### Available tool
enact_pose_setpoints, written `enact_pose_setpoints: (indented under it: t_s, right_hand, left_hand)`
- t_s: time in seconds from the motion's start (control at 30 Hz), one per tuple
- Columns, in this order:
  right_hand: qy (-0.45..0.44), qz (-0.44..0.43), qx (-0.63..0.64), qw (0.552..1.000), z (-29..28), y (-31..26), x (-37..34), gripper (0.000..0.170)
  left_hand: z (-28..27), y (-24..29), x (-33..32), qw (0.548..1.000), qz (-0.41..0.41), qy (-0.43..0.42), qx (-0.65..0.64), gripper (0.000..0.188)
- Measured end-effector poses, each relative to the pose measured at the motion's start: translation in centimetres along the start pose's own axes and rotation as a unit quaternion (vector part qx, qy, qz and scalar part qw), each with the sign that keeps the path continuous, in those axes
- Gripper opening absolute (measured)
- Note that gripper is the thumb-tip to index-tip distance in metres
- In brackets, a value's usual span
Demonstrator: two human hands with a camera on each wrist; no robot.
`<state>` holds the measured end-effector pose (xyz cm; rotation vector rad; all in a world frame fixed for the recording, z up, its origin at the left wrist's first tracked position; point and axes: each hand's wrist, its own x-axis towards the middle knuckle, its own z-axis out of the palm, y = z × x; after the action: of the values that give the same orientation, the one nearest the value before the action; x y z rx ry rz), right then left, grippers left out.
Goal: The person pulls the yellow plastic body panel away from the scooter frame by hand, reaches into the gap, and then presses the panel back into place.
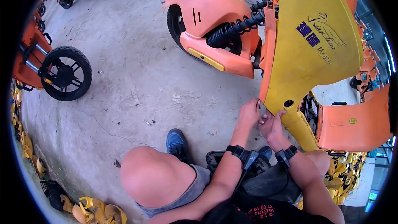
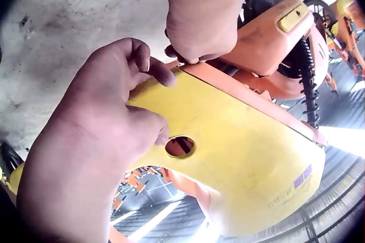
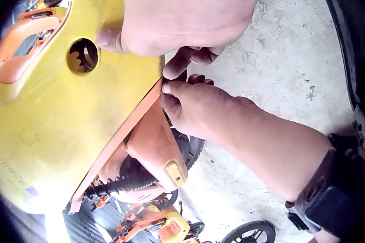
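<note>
A large yellow scooter body panel [image 1: 317, 45] with lettering and a round hole leans before me, an orange strip [image 1: 269, 54] along its edge. My left hand [image 1: 249, 114] pinches the strip at the panel's lower corner; its fingertips are bunched there in the right wrist view. Beside it is my right hand [image 1: 271, 127], thumb resting on the yellow face near the hole [image 3: 83, 55], other fingers loosely bent by that corner. In the left wrist view, the right hand [image 2: 108, 94] lies left of the hole and the left hand [image 2: 199, 32] comes from above.
Behind the panel, a black coil-spring shock absorber [image 1: 236, 28] joins an orange scooter rear [image 1: 215, 20]. Another scooter's front wheel [image 1: 65, 74] stands at left. An orange scooter part [image 1: 354, 120] is at right. Loose yellow parts [image 1: 99, 211] line the concrete floor [image 1: 137, 95] at lower left.
</note>
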<state>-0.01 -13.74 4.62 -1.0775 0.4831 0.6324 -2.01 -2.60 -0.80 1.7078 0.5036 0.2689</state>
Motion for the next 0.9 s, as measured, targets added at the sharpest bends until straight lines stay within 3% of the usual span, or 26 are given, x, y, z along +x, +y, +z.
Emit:
enact_pose_setpoints:
  t_s: [0.4, 0.57, 0.7, 0.9]
  right_hand:
    - [-0.006, 0.005, -0.016, 1.0, -0.8, 0.0, 0.6, 0.075]
    - [0.006, 0.006, -0.004, 1.0, -0.5, 0.0, 0.4, 0.078]
    - [0.0, 0.009, -0.021, 1.0, -0.4, 0.3, 0.2, 0.078]
    - [0.006, -0.003, -0.002, 1.0, -0.2, 0.3, 0.1, 0.072]
  left_hand:
    - [-0.2, -0.8, 0.5, 0.999, 0.051, 0.005, -0.001, 0.018]
    - [0.0, -1.4, 0.9, 0.994, 0.005, -0.038, -0.106, 0.022]
    - [-0.5, -1.5, 1.2, 0.988, 0.027, -0.046, -0.144, 0.022]
    - [-0.7, -2.0, 2.0, 0.974, -0.051, -0.13, -0.18, 0.021]
